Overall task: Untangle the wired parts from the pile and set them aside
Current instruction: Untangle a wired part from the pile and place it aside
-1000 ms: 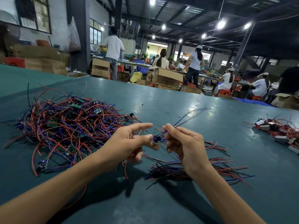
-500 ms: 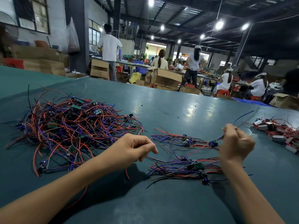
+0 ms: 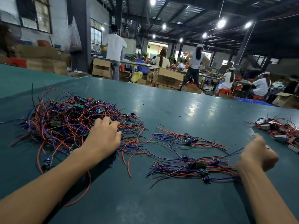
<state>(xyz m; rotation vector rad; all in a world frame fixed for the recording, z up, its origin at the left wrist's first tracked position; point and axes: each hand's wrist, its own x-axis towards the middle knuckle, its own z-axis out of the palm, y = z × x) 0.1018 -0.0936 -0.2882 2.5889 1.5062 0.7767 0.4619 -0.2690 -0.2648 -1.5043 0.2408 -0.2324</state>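
Now the hands have split. A second ago both were pinching one wired part between them, and half a second ago the right hand [image 3: 257, 156] had swung it out to the right. That hand now sits low at the right-hand end of the nearer bundle [image 3: 194, 168], fingers curled into a loose fist and blurred. A thin dark wire runs up toward the knuckles, but I can't tell if it's gripped or already dropped. The nearer bundle lies just left of those fingers, its wire ends reaching under the wrist. The left hand [image 3: 105, 139] has gone the other way, from mid-table to the near right edge of the pile [image 3: 64, 123]. Its fingers [image 3: 106, 122] are bent, tips down among the red and blue wires; can't tell if one is pinched yet. The farther bundle [image 3: 189, 140] lies between the two hands and a bit beyond both sets of fingers, apart from the pile except for a few stray red leads. My read: one part is delivered or about to be, and the next pick is starting. The pile is big, so the task looks early. Beyond the right fingers sits a separate heap of boxed parts [image 3: 278, 131] with red leads. The table [image 3: 178, 104] runs on past that. Far off are cardboard boxes [image 3: 168, 77] and people at other benches.
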